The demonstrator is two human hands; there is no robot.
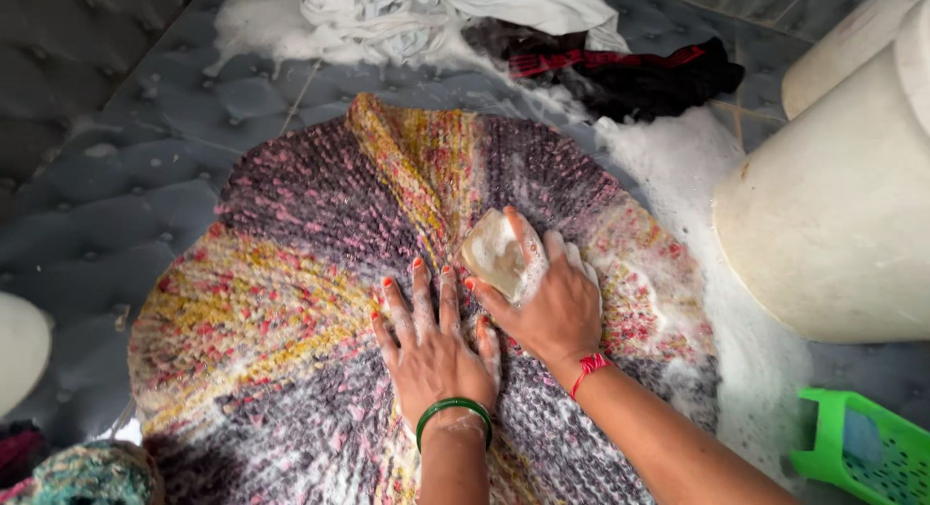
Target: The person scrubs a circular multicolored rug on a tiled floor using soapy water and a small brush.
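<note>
Down on the wet grey tiled floor (145, 156), flat in the middle of the scene: a big round knitted rug (291, 302), purple, yellow and pink, soapy all over. Left hand (433, 345) open and spread flat on the rug near the centre, fingers splayed, gripping nothing, green bangle (453, 409) at the wrist. Right hand (547, 297) just beside it, touching at the thumb side, curled around a pale bar of soap (494, 255) and pressing it onto the rug; red thread (589, 367) tied at that wrist. Foam (697, 176) piled to the right of the rug. Far side: heap of white cloth (387, 16) plus a dark red-and-black garment (630, 69). Right edge: large cream bucket (833, 205). Near right corner: green plastic basket (862, 457). Near left corner: a teal knitted bit (87, 471), partly cut off.
</note>
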